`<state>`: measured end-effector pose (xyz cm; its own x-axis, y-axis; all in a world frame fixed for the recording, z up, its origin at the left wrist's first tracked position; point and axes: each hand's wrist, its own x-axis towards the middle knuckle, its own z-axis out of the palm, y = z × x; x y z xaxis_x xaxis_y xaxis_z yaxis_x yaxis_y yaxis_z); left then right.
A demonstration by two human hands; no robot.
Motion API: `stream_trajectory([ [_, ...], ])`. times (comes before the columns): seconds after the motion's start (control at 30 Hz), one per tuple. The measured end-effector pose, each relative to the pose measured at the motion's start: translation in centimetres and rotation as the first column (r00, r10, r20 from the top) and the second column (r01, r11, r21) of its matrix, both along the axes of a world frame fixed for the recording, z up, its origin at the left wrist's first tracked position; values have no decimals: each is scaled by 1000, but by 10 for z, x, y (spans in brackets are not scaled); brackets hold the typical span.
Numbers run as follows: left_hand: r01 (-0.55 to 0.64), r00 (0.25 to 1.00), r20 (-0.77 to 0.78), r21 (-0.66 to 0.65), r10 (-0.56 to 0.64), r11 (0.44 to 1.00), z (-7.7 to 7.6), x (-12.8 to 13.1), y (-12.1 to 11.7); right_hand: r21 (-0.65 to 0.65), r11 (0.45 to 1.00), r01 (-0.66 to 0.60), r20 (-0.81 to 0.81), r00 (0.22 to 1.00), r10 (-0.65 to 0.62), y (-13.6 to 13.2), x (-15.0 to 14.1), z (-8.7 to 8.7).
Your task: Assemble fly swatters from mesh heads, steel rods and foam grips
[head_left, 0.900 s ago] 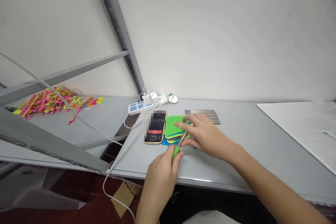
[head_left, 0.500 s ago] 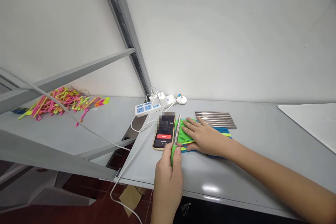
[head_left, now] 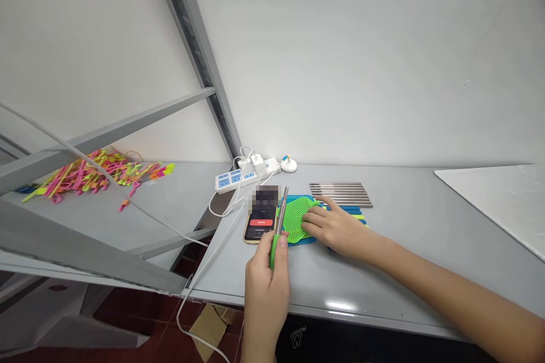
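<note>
My left hand (head_left: 266, 289) is closed around the green grip of a telescopic metal handle (head_left: 281, 221), whose steel tube points up and away. My right hand (head_left: 330, 224) bends its fingers over the right side of a green perforated fly swatter head (head_left: 296, 220), gripping it near its edge. Its thumb is mostly hidden. Under the green head lies a blue perforated fly swatter head (head_left: 293, 198), with blue and yellow stems (head_left: 355, 211) sticking out to the right beyond my hand.
A row of steel tubes (head_left: 340, 194) lies behind my right hand. Left of the heads lies a phone (head_left: 261, 224). Behind it are a power strip (head_left: 232, 180) with white cables and a round white object (head_left: 289, 165). Pink and yellow pieces (head_left: 93, 176) are heaped left, beyond a metal frame (head_left: 200, 68).
My right hand has gone from lying flat on the pile to curled fingers on the green head. That head is now turned, showing the blue one beneath. My left hand keeps its hold on the handle.
</note>
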<state>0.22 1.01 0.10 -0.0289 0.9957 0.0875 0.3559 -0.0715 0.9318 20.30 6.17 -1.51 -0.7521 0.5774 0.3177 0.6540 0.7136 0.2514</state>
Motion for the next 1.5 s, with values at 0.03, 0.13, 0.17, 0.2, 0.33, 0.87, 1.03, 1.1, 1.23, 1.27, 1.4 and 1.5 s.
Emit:
stream_trajectory([
  [0.03,-10,1000,14,21,10,1000,2,1,-2,30,999,-11,-15,1000,12,-2,1,1],
  [0.13,5,999,37,82,-8,997,5,4,-5,139,990,-21,-114,993,37,-9,12,3],
  [0.17,25,999,34,93,-29,995,5,5,-5,175,984,-3,-172,984,34,-13,17,5],
  [0.2,56,998,27,96,-59,994,5,6,-6,204,979,23,-248,968,29,-18,24,6],
  [0.33,232,973,-13,68,-231,970,-1,14,-6,108,988,108,-740,673,7,-48,55,11],
  [0.87,836,504,-147,-166,-851,524,9,81,-53,-109,929,-354,-606,-717,-344,-150,82,22],
  [1.03,852,465,-147,-194,-873,487,5,95,-62,-123,942,-311,-627,-712,-317,-152,78,10],
  [1.1,851,463,-151,-199,-873,486,4,96,-61,-113,950,-291,-633,-716,-294,-151,81,7],
  [1.23,849,462,-159,-203,-872,487,3,96,-60,-82,967,-242,-645,-727,-237,-148,91,0],
  [1.27,849,462,-165,-204,-872,488,3,96,-60,-73,971,-228,-647,-730,-220,-148,93,-2],
  [1.4,855,447,-180,-204,-877,477,3,99,-64,-53,981,-186,-657,-734,-174,-151,101,-8],
  [1.5,859,437,-186,-204,-880,470,3,101,-66,-52,985,-166,-658,-736,-159,-155,103,-12],
])
